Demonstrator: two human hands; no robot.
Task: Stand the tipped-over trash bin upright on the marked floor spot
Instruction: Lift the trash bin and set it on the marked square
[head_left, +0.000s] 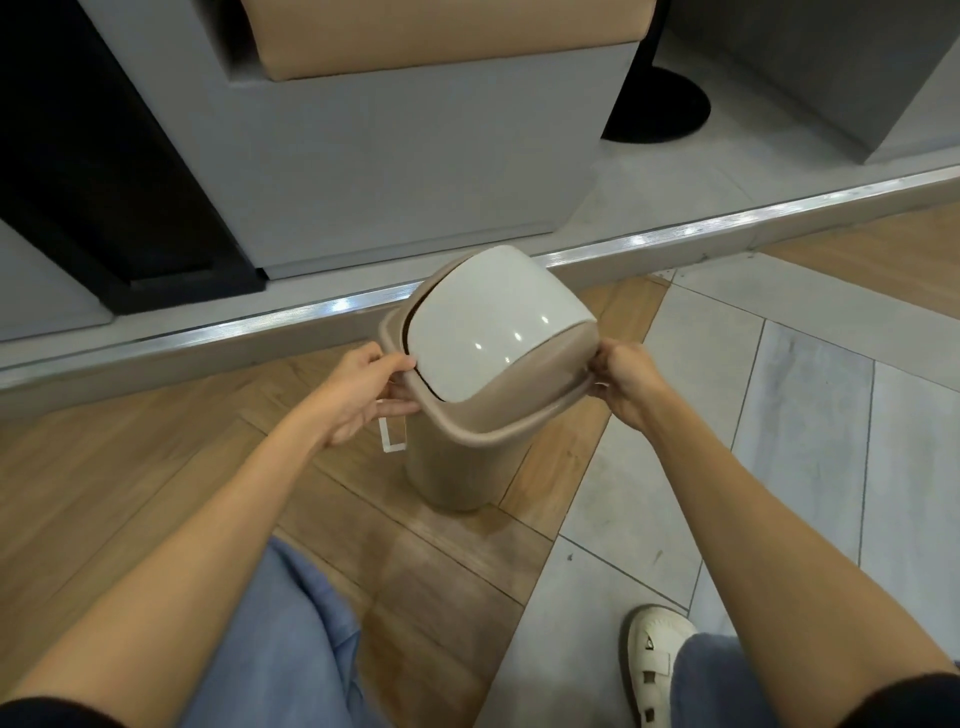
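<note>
Beige plastic trash bin (457, 457), apparently light and rigid, is being gripped by both hands (358, 395) (631, 382) at 9 and 3 o'clock of its rim.

Trash bin (457, 467) hides most of floor marker (390, 435).

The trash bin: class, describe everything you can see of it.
The trash bin looks like smooth beige plastic, with a tan rim collar and a glossy white domed swing lid. It stands about upright on the wood-look floor. The left hand and right hand hold the rim on opposite sides.
</note>
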